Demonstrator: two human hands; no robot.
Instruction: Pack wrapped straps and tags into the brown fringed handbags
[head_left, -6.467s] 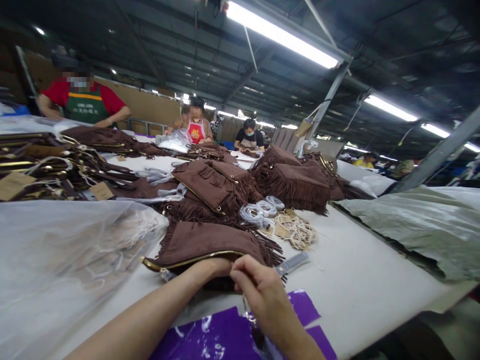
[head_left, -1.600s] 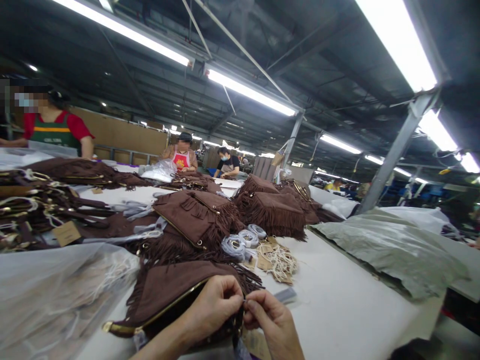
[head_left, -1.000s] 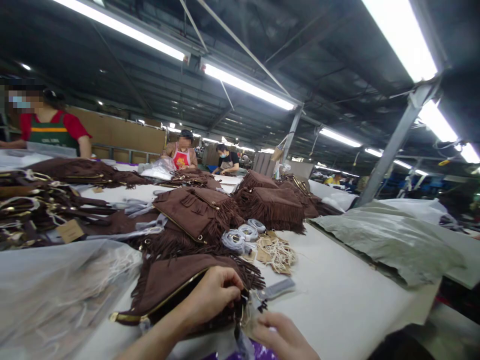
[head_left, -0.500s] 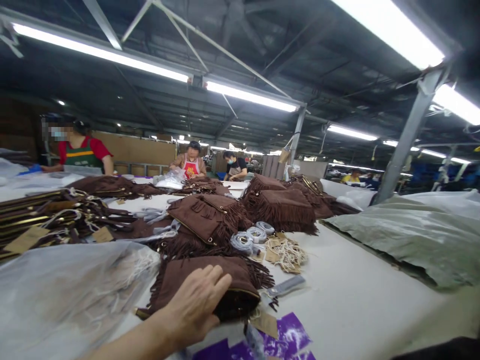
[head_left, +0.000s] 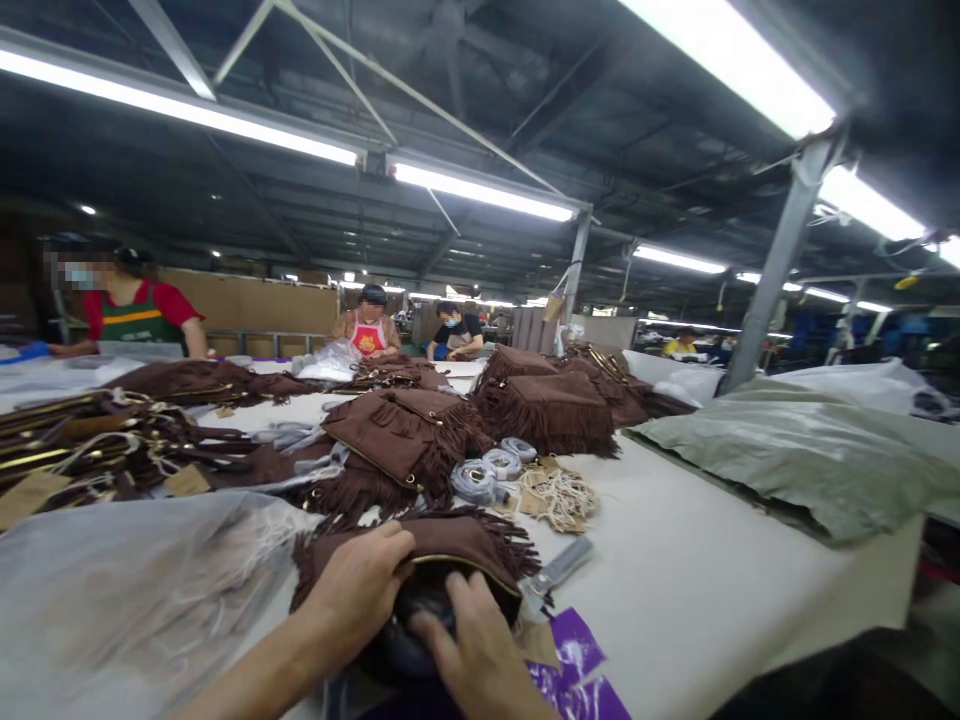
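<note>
A dark brown fringed bag point(head_left: 465, 535) lies in front of me, its brass zipper open and its mouth towards me. My left hand point(head_left: 367, 575) is closed on the upper edge of that mouth, at the left end of the zipper. My right hand point(head_left: 472, 630) reaches into the opening, its thumb and fingers curled against dark, shiny material point(head_left: 412, 640) inside. Whether this is lining or filling I cannot tell, and the fingertips are partly hidden. Just right of the bag are a grey wrapped strap point(head_left: 562, 565), a brown paper tag point(head_left: 538, 643) and purple printed packets point(head_left: 574, 650).
More fringed bags point(head_left: 405, 435) are piled behind, beside coiled grey straps point(head_left: 476, 480) and stringed tags point(head_left: 562, 497). Clear plastic point(head_left: 135, 600) covers the table's left. A green-grey sheet point(head_left: 787, 450) lies at right, near a metal post point(head_left: 772, 270). Several people work across the table.
My right hand has come into view and entered the bag. My left hand has shifted from lying over the bag to holding its zipper edge, and the mouth gapes wider. The view has turned slightly right.
</note>
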